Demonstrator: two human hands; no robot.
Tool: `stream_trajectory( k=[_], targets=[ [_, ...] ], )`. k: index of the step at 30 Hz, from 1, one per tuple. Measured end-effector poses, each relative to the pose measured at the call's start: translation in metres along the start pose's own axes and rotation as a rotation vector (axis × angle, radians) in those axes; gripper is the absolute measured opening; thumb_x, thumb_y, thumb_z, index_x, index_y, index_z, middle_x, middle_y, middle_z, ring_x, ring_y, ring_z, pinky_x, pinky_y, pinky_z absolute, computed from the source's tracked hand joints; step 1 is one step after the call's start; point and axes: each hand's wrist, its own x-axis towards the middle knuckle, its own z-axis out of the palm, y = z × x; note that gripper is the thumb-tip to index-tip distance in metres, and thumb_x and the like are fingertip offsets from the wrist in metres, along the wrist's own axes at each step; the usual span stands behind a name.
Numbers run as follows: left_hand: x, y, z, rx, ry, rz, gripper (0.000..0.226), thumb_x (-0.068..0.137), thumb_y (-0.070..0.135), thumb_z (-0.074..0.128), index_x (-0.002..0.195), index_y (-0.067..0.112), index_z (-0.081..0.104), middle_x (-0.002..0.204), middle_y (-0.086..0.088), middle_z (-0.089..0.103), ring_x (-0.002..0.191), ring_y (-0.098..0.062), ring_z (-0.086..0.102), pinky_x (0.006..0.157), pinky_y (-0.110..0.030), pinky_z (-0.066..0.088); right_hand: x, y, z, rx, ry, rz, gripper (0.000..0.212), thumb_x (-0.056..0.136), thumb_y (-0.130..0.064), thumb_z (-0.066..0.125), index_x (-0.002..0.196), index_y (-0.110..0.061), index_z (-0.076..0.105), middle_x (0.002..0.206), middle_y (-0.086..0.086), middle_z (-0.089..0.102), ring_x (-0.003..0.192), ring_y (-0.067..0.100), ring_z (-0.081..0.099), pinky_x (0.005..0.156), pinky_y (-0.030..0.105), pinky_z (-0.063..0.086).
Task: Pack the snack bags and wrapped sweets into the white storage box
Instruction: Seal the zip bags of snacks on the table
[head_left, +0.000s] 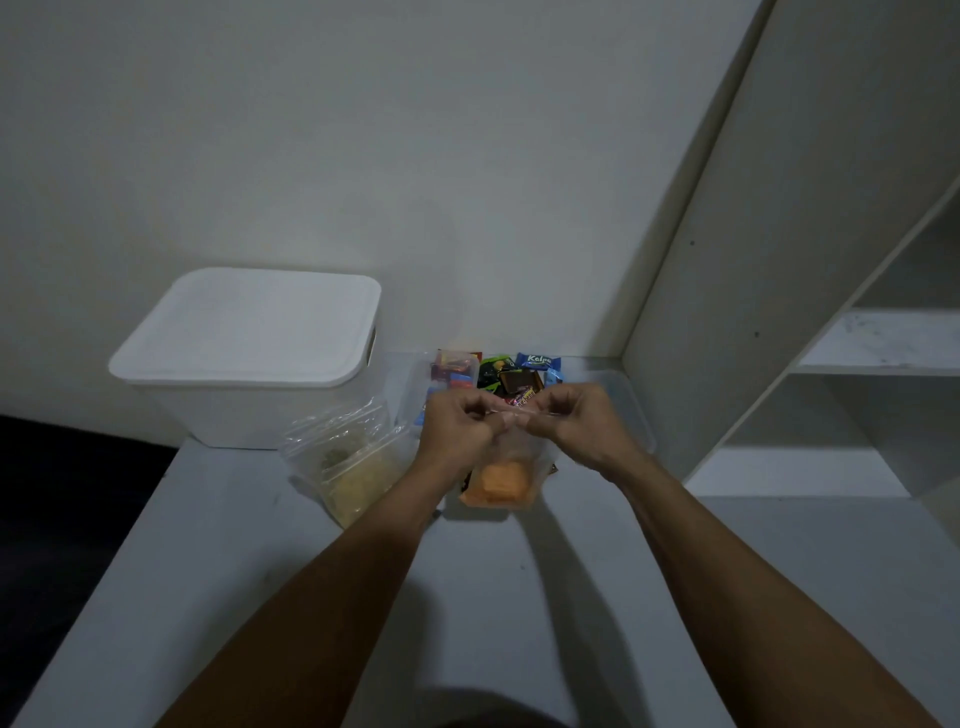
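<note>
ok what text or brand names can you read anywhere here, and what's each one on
"Kalpa": white letters on the blue wrapper at the back of the sweets pile.
Print on the dark wrapper behind the hands: too blurred to read.
Green-black packet: print too small to read.
White box, snack bags: no text visible.

**One head-worn view, angled down**

A single wide-angle camera sits on the person's head, facing forward and down. Both forearms enter from the bottom edge and meet at the hands (511, 421) near the frame's centre, close to the lens. The counter (519, 597) fills the lower half, a wall the upper half, shelves the right edge. No second view exists.
</note>
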Motion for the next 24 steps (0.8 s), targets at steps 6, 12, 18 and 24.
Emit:
stream_trajectory(
  k=[6,12,18,24],
  targets=[
    [-0.003,-0.007,0.002,0.02,-0.002,-0.022,0.012,0.085,0.001,0.066,0.09,0.006,0.075,0.077,0.002,0.07,0.075,-0.008,0.066,0.058,-0.01,0.052,0.0,0.001,-0.001,-0.04,-0.008,0.005,0.012,0.079,-0.012,0.076,0.072,-0.021,0.073,0.071,0.001,0.07,0.068,0.01,0.06,0.064,0.027,0.048],
    [0.005,-0.015,-0.011,-0.039,0.121,-0.113,0.01,0.081,0.0,0.07,0.088,0.005,0.075,0.085,-0.01,0.073,0.084,-0.027,0.071,0.08,-0.04,0.06,0.001,0.01,-0.008,-0.112,0.081,0.063,0.014,0.076,-0.016,0.08,0.068,-0.026,0.072,0.068,0.004,0.071,0.06,0.011,0.06,0.062,0.032,0.053],
    [0.006,-0.021,-0.015,-0.114,0.141,-0.14,0.013,0.084,0.003,0.067,0.096,0.003,0.073,0.092,-0.011,0.073,0.087,-0.027,0.071,0.083,-0.043,0.059,0.0,0.006,-0.009,-0.116,0.079,0.066,0.015,0.072,-0.018,0.082,0.069,-0.028,0.072,0.068,-0.002,0.072,0.066,0.017,0.066,0.072,0.041,0.059],
    [0.001,-0.023,-0.012,-0.018,0.327,-0.12,0.019,0.082,0.014,0.071,0.1,0.009,0.068,0.096,-0.004,0.067,0.088,-0.02,0.063,0.077,-0.032,0.054,0.0,0.002,-0.002,-0.156,0.162,0.052,0.031,0.072,-0.021,0.082,0.058,-0.046,0.07,0.07,-0.01,0.072,0.074,0.02,0.07,0.073,0.043,0.059]
  ],
)
